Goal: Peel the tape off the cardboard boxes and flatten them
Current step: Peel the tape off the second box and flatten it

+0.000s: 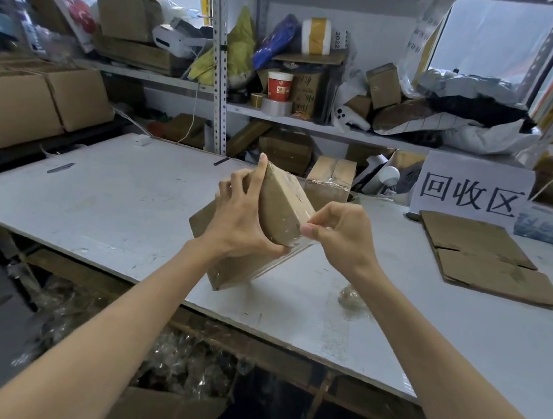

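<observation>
1. Tilting corner-down over the surface [114, 197], the box [282, 206] is clasped in the left hand [236, 218] grip, exposing its taped edge
2. Its tape [299, 244] is pinched by the right hand [341, 234] for peeling

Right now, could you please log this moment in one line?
left hand: grips taped box | right hand: pinches tape at its edge | table: flattened cardboard, second taped box
</observation>
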